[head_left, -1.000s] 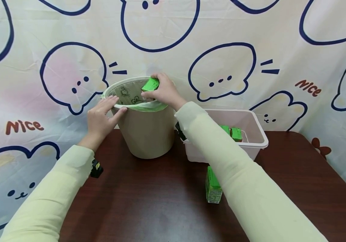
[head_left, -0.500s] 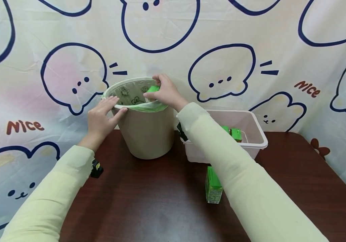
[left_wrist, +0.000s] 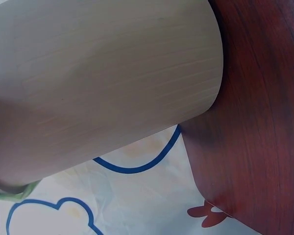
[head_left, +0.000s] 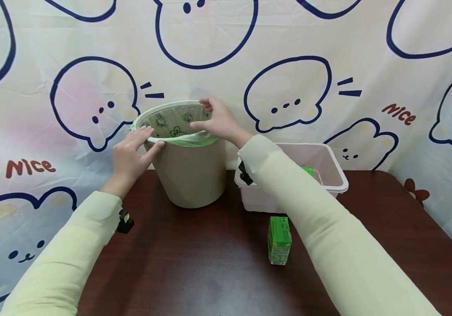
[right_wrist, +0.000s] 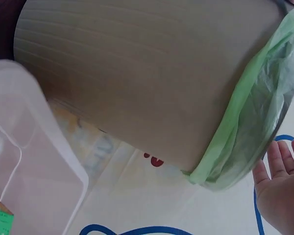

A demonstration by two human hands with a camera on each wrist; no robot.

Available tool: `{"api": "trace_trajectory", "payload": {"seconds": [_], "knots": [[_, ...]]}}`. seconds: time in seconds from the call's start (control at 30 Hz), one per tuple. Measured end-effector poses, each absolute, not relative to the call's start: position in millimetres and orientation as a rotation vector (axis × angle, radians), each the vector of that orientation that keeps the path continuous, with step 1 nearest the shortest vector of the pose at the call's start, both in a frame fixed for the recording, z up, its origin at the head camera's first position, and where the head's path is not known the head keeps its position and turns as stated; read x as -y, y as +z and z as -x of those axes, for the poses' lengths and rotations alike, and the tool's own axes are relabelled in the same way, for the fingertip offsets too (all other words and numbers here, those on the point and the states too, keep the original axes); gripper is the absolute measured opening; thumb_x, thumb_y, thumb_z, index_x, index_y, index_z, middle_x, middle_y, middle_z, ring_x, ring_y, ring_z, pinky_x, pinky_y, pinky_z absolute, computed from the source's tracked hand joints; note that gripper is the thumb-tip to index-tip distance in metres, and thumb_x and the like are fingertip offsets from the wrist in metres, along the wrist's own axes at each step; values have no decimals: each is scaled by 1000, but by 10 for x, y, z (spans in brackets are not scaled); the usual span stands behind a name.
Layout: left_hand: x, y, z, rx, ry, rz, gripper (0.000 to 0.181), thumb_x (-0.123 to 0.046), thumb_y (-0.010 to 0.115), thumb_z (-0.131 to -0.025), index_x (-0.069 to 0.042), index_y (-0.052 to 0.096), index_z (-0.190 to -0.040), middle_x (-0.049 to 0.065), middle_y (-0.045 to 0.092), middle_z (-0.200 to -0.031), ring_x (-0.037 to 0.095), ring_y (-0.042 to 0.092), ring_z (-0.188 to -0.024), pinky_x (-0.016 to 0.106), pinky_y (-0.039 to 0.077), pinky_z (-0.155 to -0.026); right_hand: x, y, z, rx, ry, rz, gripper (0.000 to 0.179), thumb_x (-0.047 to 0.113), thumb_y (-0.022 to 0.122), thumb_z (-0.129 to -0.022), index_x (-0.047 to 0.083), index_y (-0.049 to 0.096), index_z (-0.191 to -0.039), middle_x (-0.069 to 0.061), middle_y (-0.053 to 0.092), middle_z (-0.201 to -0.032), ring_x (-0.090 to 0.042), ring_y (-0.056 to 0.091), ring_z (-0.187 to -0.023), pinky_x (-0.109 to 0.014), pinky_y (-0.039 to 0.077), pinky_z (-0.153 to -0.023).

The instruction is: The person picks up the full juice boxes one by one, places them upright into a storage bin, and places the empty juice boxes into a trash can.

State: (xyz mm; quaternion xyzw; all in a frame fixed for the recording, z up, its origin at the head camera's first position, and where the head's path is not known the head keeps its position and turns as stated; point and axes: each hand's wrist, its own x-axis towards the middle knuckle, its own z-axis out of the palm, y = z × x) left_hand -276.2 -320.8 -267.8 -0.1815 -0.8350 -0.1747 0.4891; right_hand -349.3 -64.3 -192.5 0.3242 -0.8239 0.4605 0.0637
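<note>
A beige trash bin [head_left: 190, 175] stands at the back of the table, lined with a pale green plastic bag [right_wrist: 240, 122] folded over its rim. My left hand [head_left: 128, 158] rests on the near left of that rim, fingers straight and thumb spread along the outside. Over the right side of the bin's mouth is my right hand [head_left: 224, 123], thumb and fingers apart with nothing between them. In the right wrist view its spread fingertips [right_wrist: 279, 152] show by the bag's edge. The bottom of the bin is hidden from the head view.
A pale plastic tub [head_left: 340, 188] stands right of the bin, partly behind my right sleeve. It holds a green box [head_left: 308, 170], mostly hidden. Another green box [head_left: 279, 241] stands upright on the dark wooden table [head_left: 194, 272]. A cartoon-printed cloth [head_left: 210, 83] hangs behind.
The green box in my right hand has gone down into the bin, out of sight, and the fingers have let go. My right hand has drawn slightly right. The left hand stays on the rim.
</note>
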Motion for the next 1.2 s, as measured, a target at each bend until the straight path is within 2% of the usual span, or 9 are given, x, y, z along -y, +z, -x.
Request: {"api": "trace_trajectory", "payload": {"seconds": [0.1,0.4,0.53,0.8,0.97,1.2], "knots": [[3206,-2683,2761,2027,-427,436,58,-52,63,-91,-4,68,-122,15,66,-118,30,60,-115,41,37,-107,541,-1937,3488,2488,1379,-975,72,28,78,-84,7,42,-143,-6,49,-137,-17,45,-125,-25,40,-100],[3184,-2662,2772,2005,-428,431,46,-33,72,-86,-5,68,-122,14,66,-119,29,61,-115,38,36,-108,176,-1994,3386,2415,1379,-996,70,25,79,-83,5,44,-141,-6,51,-133,-20,48,-124,-30,38,-104],[3175,-2637,2783,1996,-432,433,45,-34,72,-87,-5,68,-122,14,66,-119,29,61,-115,38,37,-107,34,-2029,3333,2337,1387,-1032,67,21,79,-83,4,47,-138,-8,53,-129,-22,49,-122,-28,39,-102],[3177,-2634,2777,2005,-435,425,49,-41,68,-89,-5,68,-122,14,66,-119,29,61,-115,39,36,-108,-238,-2144,3195,2317,1361,-1075,68,22,80,-82,2,47,-138,-9,53,-131,-22,50,-122,-32,39,-103],[3176,-2646,2772,2003,-433,422,48,-39,70,-88,-5,68,-122,14,66,-118,29,61,-114,38,37,-107,-392,-2228,3090,2324,1395,-1062,69,22,80,-81,3,47,-138,-8,53,-133,-20,49,-123,-31,38,-104],[3174,-2678,2766,1991,-440,431,45,-35,72,-86,-5,69,-120,14,67,-116,30,62,-112,39,38,-106,-590,-2342,2923,2318,1450,-1083,67,16,80,-81,1,47,-138,-11,52,-134,-24,48,-123,-35,37,-106]]}}
